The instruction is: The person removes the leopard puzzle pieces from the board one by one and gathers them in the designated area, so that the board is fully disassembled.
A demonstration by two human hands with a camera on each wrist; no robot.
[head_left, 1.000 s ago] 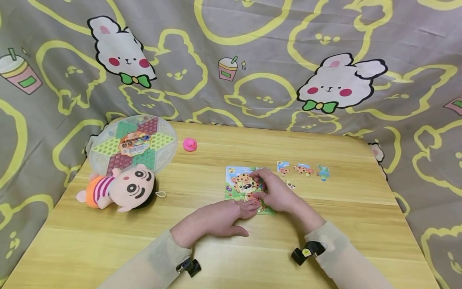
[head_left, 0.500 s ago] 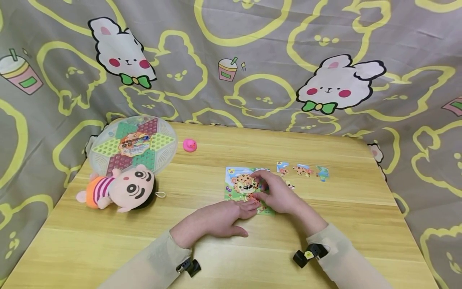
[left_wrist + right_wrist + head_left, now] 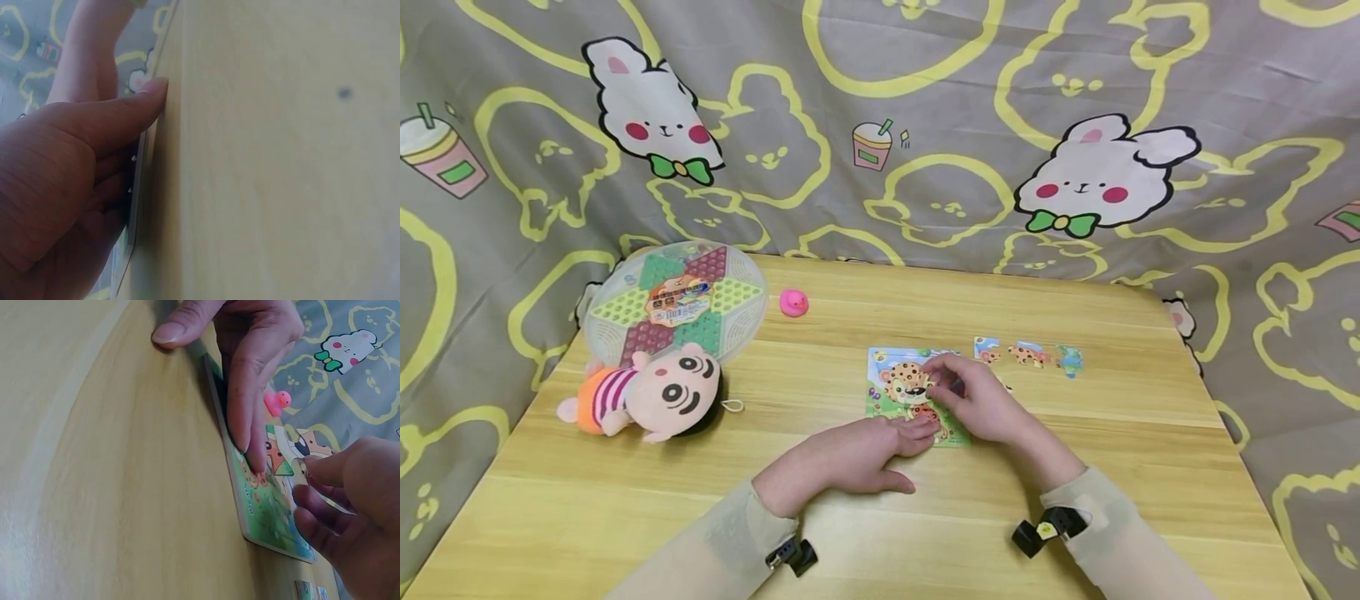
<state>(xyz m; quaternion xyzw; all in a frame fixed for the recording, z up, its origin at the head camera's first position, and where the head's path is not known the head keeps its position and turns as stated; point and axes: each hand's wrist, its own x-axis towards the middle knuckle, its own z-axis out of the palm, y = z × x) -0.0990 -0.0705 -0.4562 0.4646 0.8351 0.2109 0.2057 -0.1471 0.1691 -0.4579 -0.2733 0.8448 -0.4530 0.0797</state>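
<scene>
A square leopard jigsaw puzzle [image 3: 882, 407] lies on the wooden table in front of me. My left hand [image 3: 857, 457] rests with its extended fingers on the puzzle's lower part, thumb apart on the table side. From the right, my right hand [image 3: 983, 402] reaches over the puzzle with bent fingers. In the right wrist view its thumb and fingers pinch a puzzle piece [image 3: 279, 457] tilted up over the board, beside the leopard's face; the fingers partly cover it. Right of the board lie several loose pieces, among them a spotted one [image 3: 1028, 353], with one mostly hidden behind my right hand.
At the left lies a plush doll [image 3: 655, 392] in a striped top, against a round Chinese checkers board [image 3: 748, 325]. A pink rubber duck [image 3: 793, 302] sits behind the puzzle to the left. A patterned grey curtain [image 3: 955, 108] closes off the table's back and sides.
My right thumb and fingers have shifted slightly up at the leopard's face, and the hand now covers more of the nearest loose piece. My left hand stays in place.
</scene>
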